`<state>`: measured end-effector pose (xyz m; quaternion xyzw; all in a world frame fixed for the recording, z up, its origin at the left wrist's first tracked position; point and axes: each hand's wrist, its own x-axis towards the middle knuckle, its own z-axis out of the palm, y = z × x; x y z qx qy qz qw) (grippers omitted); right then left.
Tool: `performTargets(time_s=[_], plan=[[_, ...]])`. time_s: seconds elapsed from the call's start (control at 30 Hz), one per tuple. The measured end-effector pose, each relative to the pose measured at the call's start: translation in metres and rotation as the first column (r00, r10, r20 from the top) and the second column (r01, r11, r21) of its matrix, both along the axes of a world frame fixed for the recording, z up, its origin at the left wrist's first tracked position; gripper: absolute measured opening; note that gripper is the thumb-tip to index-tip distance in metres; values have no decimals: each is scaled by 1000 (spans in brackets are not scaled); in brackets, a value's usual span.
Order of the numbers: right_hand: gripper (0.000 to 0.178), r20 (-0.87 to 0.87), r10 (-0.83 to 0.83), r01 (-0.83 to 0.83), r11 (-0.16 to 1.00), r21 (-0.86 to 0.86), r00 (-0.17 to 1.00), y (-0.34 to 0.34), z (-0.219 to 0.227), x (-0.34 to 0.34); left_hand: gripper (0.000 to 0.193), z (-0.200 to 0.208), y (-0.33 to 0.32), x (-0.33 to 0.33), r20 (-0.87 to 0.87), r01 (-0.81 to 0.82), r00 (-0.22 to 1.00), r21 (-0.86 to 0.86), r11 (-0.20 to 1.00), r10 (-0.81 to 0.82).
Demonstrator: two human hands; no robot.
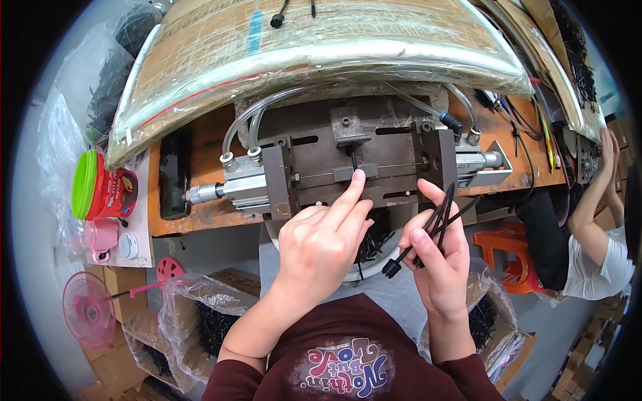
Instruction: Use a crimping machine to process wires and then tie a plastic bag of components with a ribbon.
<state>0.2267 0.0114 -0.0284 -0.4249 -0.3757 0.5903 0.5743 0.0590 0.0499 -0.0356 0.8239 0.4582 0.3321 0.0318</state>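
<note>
a dark maroon top with pushed-up sleeves and a pale printed design on the chest.

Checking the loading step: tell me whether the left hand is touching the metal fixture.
Touching. In the head view the left hand's index fingertip presses on the center block of the metal fixture, with no gap visible.

A small factory workshop: a pneumatic press jig (354, 167) bolted to a worn orange desk (200, 214), with bagged black parts (214, 327) and cardboard cartons (127, 301) nearby.
</note>
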Motion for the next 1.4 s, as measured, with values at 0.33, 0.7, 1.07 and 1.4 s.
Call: performTargets(time_s=[0.33, 0.7, 1.07, 1.4], plan=[[57, 48, 7, -8, 1000, 23, 999, 2, 1, 1, 29, 11, -4, -5, 146, 113, 985, -146, 983, -92], [36, 21, 1, -1, 999, 39, 1000, 2, 0, -8, 29, 20, -29, -13, 356, 357, 885, -102, 929, -301], [34, -42, 7, -4, 998, 60, 999, -6, -6, -1, 23, -2, -5, -5, -36, 46, 998, 22, 999, -45], [32, -31, -10, 12, 998, 69, 999, -5, -8, -4, 25, 2, -1, -5, -29, 2, 1000, -31, 1000, -3]])
